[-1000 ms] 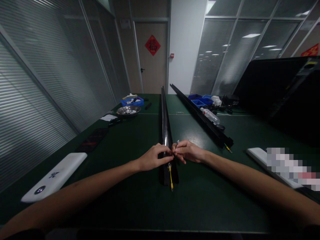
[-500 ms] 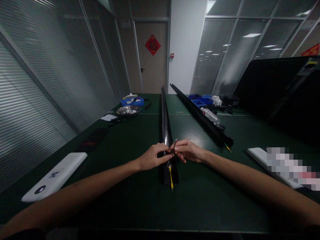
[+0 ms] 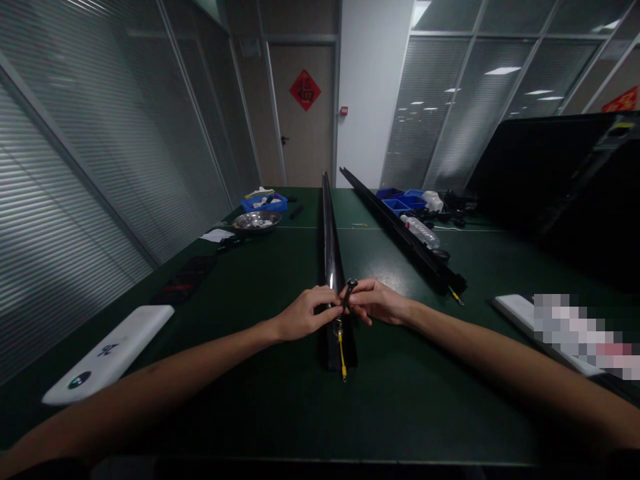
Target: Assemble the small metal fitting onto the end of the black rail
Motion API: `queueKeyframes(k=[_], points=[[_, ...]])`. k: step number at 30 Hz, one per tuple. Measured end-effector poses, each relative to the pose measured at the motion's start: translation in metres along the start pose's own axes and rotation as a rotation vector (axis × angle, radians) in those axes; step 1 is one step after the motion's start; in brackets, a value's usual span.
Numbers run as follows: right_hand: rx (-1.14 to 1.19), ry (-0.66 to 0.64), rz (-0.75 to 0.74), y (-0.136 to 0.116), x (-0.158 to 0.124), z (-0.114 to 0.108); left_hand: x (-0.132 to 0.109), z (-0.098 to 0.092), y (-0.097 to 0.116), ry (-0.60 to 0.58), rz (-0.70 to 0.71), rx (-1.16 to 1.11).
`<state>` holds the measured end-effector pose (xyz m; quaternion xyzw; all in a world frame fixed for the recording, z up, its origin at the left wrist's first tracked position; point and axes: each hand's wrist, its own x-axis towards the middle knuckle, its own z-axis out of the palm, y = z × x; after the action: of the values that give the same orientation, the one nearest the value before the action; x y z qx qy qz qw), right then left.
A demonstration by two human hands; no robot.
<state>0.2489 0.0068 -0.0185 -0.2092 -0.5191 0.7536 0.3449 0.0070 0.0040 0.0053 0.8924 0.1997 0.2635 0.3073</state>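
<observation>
A long black channel-shaped rail (image 3: 330, 247) runs away from me down the table. My left hand (image 3: 307, 312) grips it near its close end, fingers over the top and thumb on the near side. Beside it, my right hand (image 3: 377, 301) pinches a small dark wrench (image 3: 349, 291), whose round head points up. The wrench's lower end is by my left fingertips, and what it touches there is hidden. Just below the hands, a yellow wire (image 3: 342, 350) with a metal ring end hangs out over the rail's near end.
A second black rail (image 3: 410, 240) lies to the right, with a plastic bottle (image 3: 423, 232) and blue bins (image 3: 400, 202) beyond. On the left are a metal bowl (image 3: 257, 222), a blue basket (image 3: 270, 204) and a white panel (image 3: 113, 350). A large black screen (image 3: 555, 180) stands right.
The wrench has turned in my right fingers, so its dark round head now shows more. Both hands stay at nearly the same spot on the rail.
</observation>
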Motion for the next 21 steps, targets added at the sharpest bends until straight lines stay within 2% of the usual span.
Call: queueKeyframes(k=[13,21], points=[[-0.013,0.016,0.018,-0.0007,-0.0005,0.0005,-0.0002,0.0004,-0.0084,-0.056,-0.025,0.031],[-0.037,0.003,0.023,0.0005,0.0006,-0.0008,-0.0006,0.0016,-0.0081,-0.05,-0.019,0.013]])
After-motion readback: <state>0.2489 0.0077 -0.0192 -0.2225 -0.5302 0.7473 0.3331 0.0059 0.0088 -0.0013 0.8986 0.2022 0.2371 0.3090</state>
